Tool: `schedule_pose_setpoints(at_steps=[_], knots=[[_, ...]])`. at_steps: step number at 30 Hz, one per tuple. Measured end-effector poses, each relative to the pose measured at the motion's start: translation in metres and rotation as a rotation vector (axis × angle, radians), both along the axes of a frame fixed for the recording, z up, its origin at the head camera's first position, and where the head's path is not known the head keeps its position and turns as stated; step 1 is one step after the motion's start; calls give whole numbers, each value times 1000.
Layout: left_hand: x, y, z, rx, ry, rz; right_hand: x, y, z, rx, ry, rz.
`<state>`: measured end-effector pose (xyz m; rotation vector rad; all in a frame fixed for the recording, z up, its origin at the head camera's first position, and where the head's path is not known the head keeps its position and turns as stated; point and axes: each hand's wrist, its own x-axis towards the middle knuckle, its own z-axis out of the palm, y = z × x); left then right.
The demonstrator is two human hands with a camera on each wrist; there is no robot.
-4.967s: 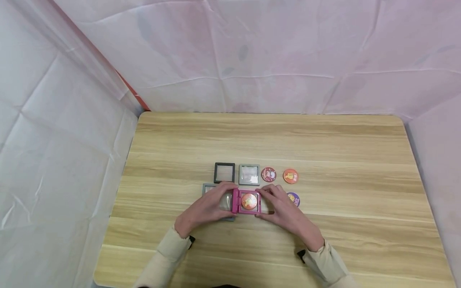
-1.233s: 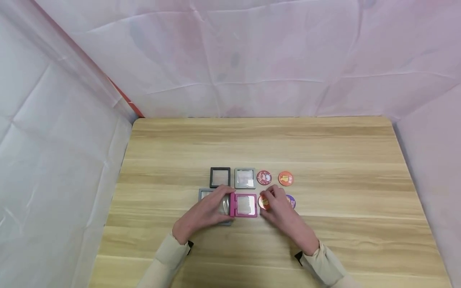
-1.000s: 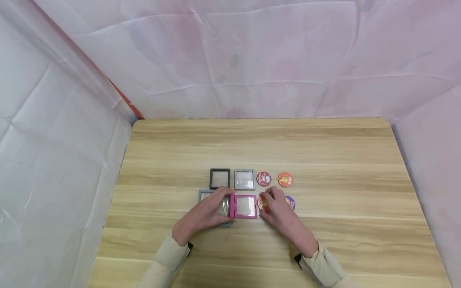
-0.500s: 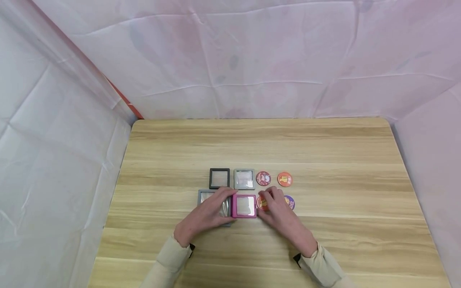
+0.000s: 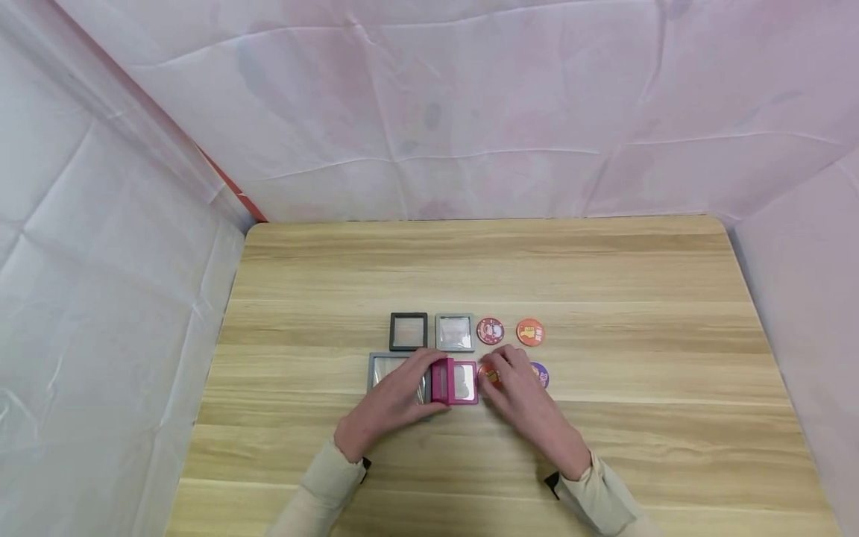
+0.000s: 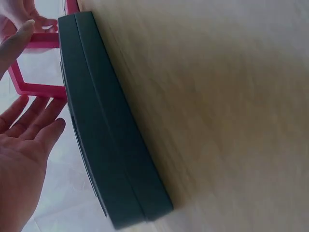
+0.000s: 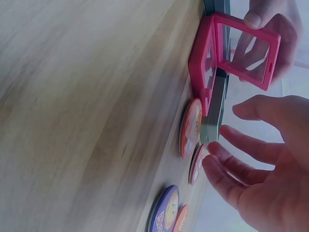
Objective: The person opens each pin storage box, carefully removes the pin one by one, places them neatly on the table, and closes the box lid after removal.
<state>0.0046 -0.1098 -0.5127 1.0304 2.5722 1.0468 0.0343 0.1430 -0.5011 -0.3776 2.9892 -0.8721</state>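
Observation:
A magenta hinged square display frame [image 5: 451,382] with clear film stands partly open on the table. My left hand [image 5: 389,403] holds its raised lid by the edges, thumb on one side and fingers on the other, as the right wrist view shows. Beside the frame's right edge lies an orange round badge [image 5: 492,371]. My right hand [image 5: 526,399] hovers over that badge with loosely bent fingers, and the right wrist view shows nothing between them. Partly hidden by this hand is a purple badge [image 7: 165,212].
Under the left hand lies a larger grey frame [image 5: 371,367]. Behind are a black frame [image 5: 392,332], a light grey frame [image 5: 438,333], a dark red badge [image 5: 491,330] and another orange badge [image 5: 531,333], all on the wooden table [image 5: 644,313].
The orange badge that sat in the magenta frame five seconds ago now lies on the table to its right. The frame's lid has swung while my left hand shifted slightly right.

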Motion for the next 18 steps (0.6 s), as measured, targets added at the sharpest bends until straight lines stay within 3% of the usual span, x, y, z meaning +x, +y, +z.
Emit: schedule_pose_setpoints(at_steps=[12,18], knots=[[2,8,-6,10,19,-4,3,-13,8,-130,4,59],[5,13,-7,-23,32,-4,4,-14,7,-116,19,77]])
